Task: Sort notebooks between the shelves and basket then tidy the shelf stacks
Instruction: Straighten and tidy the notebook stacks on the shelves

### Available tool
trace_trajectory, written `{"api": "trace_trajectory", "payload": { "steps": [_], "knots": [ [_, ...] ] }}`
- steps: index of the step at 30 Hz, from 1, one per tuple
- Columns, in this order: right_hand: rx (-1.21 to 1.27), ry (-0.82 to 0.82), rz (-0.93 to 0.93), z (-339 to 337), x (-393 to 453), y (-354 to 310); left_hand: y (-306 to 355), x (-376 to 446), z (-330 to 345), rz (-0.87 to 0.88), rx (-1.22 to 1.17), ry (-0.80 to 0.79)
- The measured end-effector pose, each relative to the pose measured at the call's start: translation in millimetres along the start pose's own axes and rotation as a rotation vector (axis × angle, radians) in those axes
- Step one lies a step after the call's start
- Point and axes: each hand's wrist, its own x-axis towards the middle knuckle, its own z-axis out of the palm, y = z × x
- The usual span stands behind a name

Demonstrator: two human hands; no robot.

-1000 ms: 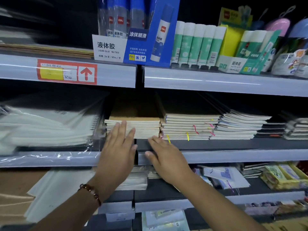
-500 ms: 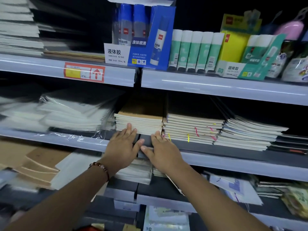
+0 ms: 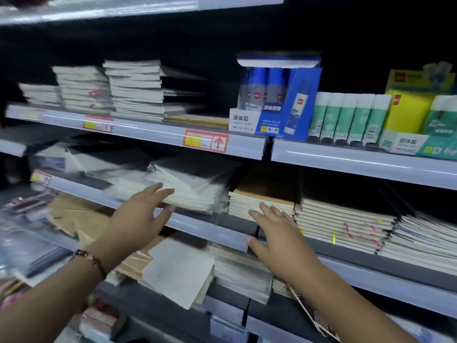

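At nine o'clock the left hand [image 3: 138,219] reaches flat-fingered, holding nothing, toward the wrapped pads [image 3: 188,191]; slick film could let them slide off. At three o'clock the right hand [image 3: 274,233], spread and empty, touches the brown stack [image 3: 262,201]; a shove could skew it.

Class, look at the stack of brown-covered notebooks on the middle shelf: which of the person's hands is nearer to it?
The right hand. Its fingertips lie against the front edge of the brown-covered notebook stack. The left hand, open, reaches towards the plastic-wrapped notebooks beside it, well to the stack's left.
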Motion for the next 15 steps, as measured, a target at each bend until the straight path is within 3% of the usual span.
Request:
{"api": "trace_trajectory", "payload": {
  "steps": [6,9,15],
  "knots": [
    [0.064,0.086,-0.105,-7,46,-66,-89,30,-26,-0.194,0.123,-0.143],
    [0.066,0.098,-0.090,7,84,-96,-121,47,-34,-0.162,0.154,-0.219],
    [0.078,-0.020,0.177,48,148,-124,-172,85,-35,-0.005,-0.123,-0.319]
  ]
}}
